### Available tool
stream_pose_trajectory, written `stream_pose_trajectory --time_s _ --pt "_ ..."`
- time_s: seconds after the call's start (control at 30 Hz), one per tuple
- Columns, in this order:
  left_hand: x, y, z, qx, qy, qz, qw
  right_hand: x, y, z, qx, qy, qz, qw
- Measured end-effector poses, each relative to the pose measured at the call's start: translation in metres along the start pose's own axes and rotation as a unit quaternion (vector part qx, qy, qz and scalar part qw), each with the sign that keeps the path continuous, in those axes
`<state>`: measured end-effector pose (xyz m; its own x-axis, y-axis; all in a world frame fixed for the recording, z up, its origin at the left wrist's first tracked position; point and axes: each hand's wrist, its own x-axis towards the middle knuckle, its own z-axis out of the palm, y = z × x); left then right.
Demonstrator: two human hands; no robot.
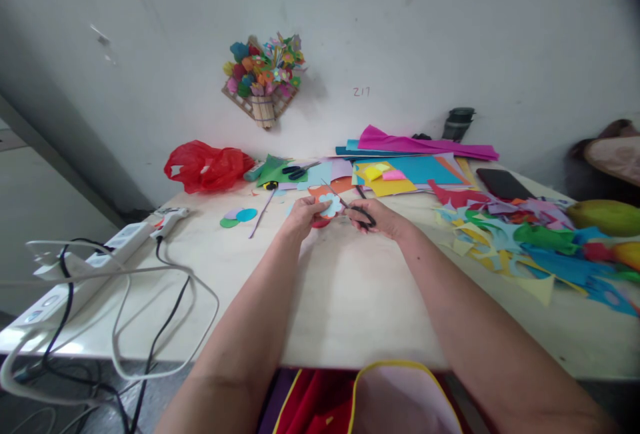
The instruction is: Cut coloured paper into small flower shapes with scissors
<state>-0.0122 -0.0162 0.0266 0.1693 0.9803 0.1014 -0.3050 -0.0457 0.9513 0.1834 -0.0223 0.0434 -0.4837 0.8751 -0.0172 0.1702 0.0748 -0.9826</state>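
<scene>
My left hand point(301, 215) pinches a light blue paper flower point(331, 205) with scalloped edges, held above the table. Orange paper point(342, 185) shows just behind the flower, and a bit of red paper point(321, 223) lies below it. My right hand point(379, 215) is closed around the black-handled scissors point(363, 216). Their blades point up and left, right beside the flower's edge; I cannot tell whether they touch it. To the left of my left hand lie paper circles, among them a blue circle point(247, 215) and a green circle point(229, 223).
A second pair of scissors point(299, 171) rests on coloured paper at the back. Paper scraps point(505, 241) and a phone point(504, 184) are on the right. A red plastic bag point(205, 166) sits back left, with a power strip point(85, 274) and loose cables nearer.
</scene>
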Motion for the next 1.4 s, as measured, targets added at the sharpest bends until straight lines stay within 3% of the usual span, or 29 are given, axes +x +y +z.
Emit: stream_pose_trajectory --time_s 0.37,0.93,1.17,1.4 --pt "0.0 0.001 -0.004 0.002 0.002 0.0 1.0 0.006 0.007 -0.001 0.018 -0.013 -0.014 1.0" --pt "-0.002 0.007 -0.018 0.042 -0.018 -0.023 0.999 0.003 0.004 -0.004 -0.001 -0.043 0.022 0.999" --pt "-0.003 0.009 -0.022 0.067 -0.035 -0.035 0.997 0.007 0.006 -0.009 0.002 -0.049 0.053 0.997" --pt "-0.004 0.01 -0.025 0.081 -0.063 -0.044 0.994 0.0 0.001 -0.009 -0.036 -0.05 0.034 0.998"
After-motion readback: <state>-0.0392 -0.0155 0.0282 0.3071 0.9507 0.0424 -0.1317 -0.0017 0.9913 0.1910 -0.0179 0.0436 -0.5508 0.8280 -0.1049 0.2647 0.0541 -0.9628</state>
